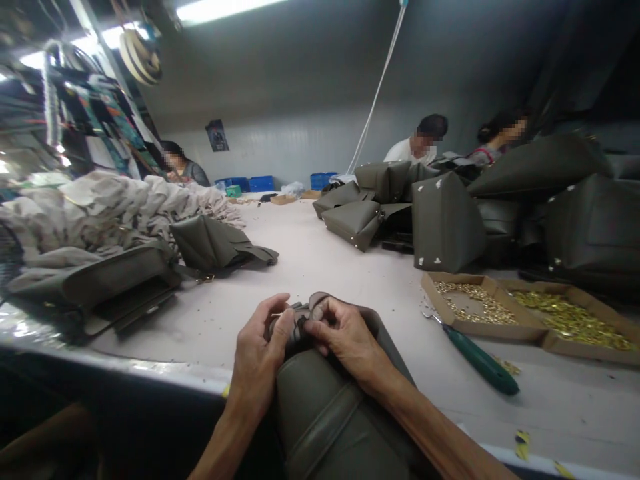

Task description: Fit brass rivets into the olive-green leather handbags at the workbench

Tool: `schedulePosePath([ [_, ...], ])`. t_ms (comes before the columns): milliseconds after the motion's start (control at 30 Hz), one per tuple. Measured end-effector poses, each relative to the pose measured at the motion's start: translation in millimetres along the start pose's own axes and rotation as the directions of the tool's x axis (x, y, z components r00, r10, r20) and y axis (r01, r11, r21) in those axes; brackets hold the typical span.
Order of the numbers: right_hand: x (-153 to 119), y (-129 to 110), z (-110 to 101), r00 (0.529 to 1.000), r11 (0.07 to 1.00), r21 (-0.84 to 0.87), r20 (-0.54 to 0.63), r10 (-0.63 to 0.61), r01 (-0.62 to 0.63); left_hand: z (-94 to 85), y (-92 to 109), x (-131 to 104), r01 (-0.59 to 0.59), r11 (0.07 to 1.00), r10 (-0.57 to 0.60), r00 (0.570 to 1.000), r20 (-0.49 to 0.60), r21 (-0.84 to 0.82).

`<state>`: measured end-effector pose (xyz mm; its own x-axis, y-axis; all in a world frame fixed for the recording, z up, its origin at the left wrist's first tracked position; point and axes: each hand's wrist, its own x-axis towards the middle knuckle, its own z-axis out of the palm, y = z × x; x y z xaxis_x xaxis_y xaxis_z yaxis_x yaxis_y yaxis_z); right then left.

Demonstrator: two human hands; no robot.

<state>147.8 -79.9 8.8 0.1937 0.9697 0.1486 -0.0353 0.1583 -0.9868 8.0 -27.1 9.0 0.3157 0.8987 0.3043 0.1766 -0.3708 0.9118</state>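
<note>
A dark olive-grey bag (320,400) lies before me over the table's front edge. At its far end, my left hand (267,333) is closed on the bag's edge, thumb against fingers. Close beside it, my right hand (345,337) pinches the same end, near a curved strap or flap (367,313). Between the fingertips is a small dark part that I cannot make out. To the right, a hooked tool with a green handle (483,363) rests on the table. Behind it stand a cardboard tray of small gold fasteners (475,303) and another tray of yellowish metal pieces (575,320).
Olive-grey bags (445,223) are piled at the right. On the left lie another open bag (95,287), a smaller one (215,247) and a heap of pale cloth (110,207). Blue bins (261,183) stand at the back. Several people sit beyond the table.
</note>
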Motion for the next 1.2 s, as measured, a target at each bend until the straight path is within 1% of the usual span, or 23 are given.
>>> schedulePosePath([
  [100, 2, 2, 0, 1.000, 1.000, -0.023, -0.022, -0.011, 0.010, -1.9, 3, 0, 0.021, 0.999, -0.023, 0.998, 0.067, 0.025],
  [167, 4, 4, 1, 0.999, 1.000, -0.028, -0.039, -0.002, 0.001, -2.4, 4, 0, 0.003, 0.998, -0.009, 0.994, 0.112, 0.057],
  [233, 5, 5, 1, 0.998, 0.999, -0.034, -0.060, 0.016, -0.018, -2.4, 5, 0, -0.013, 0.997, 0.004, 0.992, 0.128, 0.070],
  [333, 5, 5, 2, 0.994, 0.995, -0.085, -0.098, 0.045, -0.054, -1.4, 6, -1, -0.001, 0.998, -0.007, 0.993, 0.117, 0.064],
  [500, 5, 2, 3, 0.981, 0.963, -0.266, -0.191, -0.022, -0.030, 4.5, 8, -3, 0.016, 0.999, -0.018, 0.998, 0.052, 0.050],
  [633, 7, 2, 5, 0.980, 0.953, -0.300, -0.199, -0.020, -0.042, 7.1, 7, -5, 0.010, 0.999, -0.011, 0.999, 0.034, 0.034],
  [700, 8, 2, 7, 0.978, 0.943, -0.327, -0.209, -0.015, -0.056, 5.1, 5, -4, 0.027, 0.999, -0.029, 0.999, 0.041, 0.046],
  [767, 8, 0, 8, 0.977, 0.936, -0.343, -0.212, 0.006, -0.080, 1.3, 2, -1, 0.058, 0.996, -0.064, 0.995, 0.079, 0.073],
  [833, 9, -3, 7, 0.983, 0.933, -0.348, -0.183, 0.026, -0.089, -2.8, 0, 3, 0.066, 0.993, -0.078, 0.988, 0.131, 0.099],
  [900, 11, -8, 3, 0.991, 0.921, -0.382, -0.130, 0.033, -0.081, -5.9, -2, 7, 0.037, 0.992, -0.055, 0.987, 0.150, 0.117],
  [967, 12, -15, -3, 0.996, 0.896, -0.440, -0.077, 0.034, -0.065, -7.5, -1, 11, -0.006, 0.989, -0.015, 0.990, 0.141, 0.149],
  [1067, 12, -24, -13, 1.000, 0.863, -0.505, 0.012, 0.028, -0.018, -8.6, 2, 15, -0.065, 0.969, 0.039, 0.993, 0.110, 0.239],
  [1133, 9, -29, -16, 0.998, 0.833, -0.551, 0.062, -0.029, 0.058, -10.0, 3, 17, -0.075, 0.955, 0.051, 0.995, 0.091, 0.287],
  [1200, 3, -34, -15, 0.987, 0.754, -0.637, 0.076, -0.144, 0.159, -12.1, 4, 21, -0.070, 0.949, 0.047, 0.995, 0.082, 0.308],
])
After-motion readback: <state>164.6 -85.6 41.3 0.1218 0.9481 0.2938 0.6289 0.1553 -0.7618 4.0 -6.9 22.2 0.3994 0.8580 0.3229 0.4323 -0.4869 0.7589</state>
